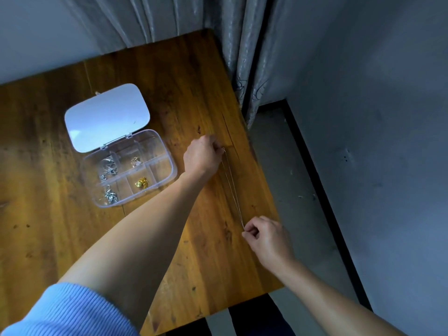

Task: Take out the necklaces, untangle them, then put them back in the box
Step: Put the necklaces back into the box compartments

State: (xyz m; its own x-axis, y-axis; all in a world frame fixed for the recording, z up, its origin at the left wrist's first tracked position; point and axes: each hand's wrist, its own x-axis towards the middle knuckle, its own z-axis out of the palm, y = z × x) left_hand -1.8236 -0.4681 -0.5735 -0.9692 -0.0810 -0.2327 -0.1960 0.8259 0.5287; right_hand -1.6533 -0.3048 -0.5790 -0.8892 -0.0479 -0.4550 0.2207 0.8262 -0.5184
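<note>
While my left hand (202, 155) and right hand (266, 235) pinch one chain (232, 187) straight over the counter (36, 166), four bunches (141, 183) sit in the box (160, 169), so lots left, I reckon.

Dim, bluish room light. The wooden table (169, 93) is the warmest and brightest area, with an orange glow near its middle. The box lid (106, 115) carries a pale sheen. The wall (388, 117) is grey and murky. Wide-angle distortion bows the table's edges, and fine detail is soft and smeared.
</note>
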